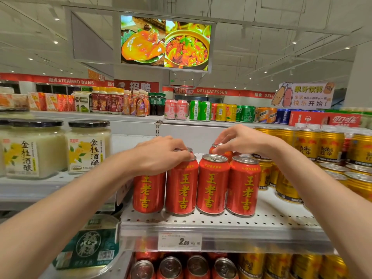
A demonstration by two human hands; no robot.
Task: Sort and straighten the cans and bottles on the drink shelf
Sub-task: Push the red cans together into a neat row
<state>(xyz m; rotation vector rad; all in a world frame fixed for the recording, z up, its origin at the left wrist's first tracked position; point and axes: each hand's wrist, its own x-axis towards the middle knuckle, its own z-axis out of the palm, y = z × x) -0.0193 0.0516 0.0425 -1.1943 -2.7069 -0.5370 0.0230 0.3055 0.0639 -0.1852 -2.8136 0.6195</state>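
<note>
Several red cans with yellow characters stand in a front row on the white perforated shelf: the leftmost red can, a second red can, a third and a fourth. My left hand lies over the tops of the two left cans, fingers curled on their rims. My right hand pinches the top of a red can in the back row, behind the third and fourth cans.
Gold Red Bull cans crowd the shelf to the right. Glass jars with black lids stand on the left shelf. More red cans and gold cans sit on the shelf below, behind a price tag. Mixed drinks line the far top shelf.
</note>
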